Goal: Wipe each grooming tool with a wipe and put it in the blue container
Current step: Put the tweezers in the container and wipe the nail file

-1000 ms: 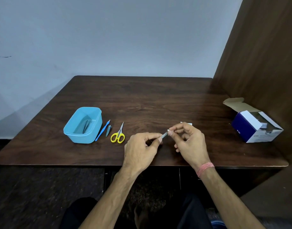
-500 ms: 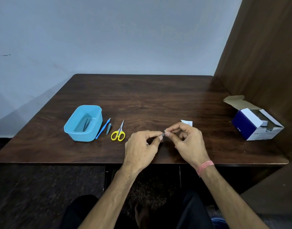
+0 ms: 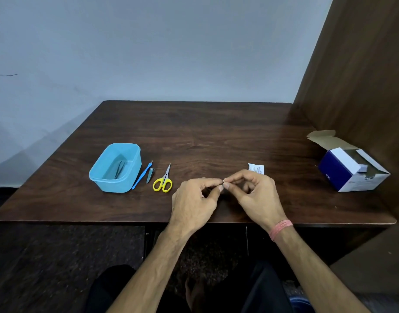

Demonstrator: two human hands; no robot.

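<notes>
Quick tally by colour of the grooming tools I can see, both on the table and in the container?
Blue: 1, blue-handled tool
Yellow: 1, scissors
Silver/grey: 2, nail clipper; tweezers in the blue container
Total: 4

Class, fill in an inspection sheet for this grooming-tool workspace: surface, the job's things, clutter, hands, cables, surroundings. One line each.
Surface: dark wooden table.
Job's things: blue container at left, holding tweezers. Beside it lie a blue tool, nail clipper and yellow scissors.
Clutter: torn white wrapper beyond the hands; open box at right.
Hands: left hand and right hand pinch a small item between fingertips; too small to identify.
Cables: nothing seen.
Surroundings: pale wall behind, wooden panel at right.
</notes>
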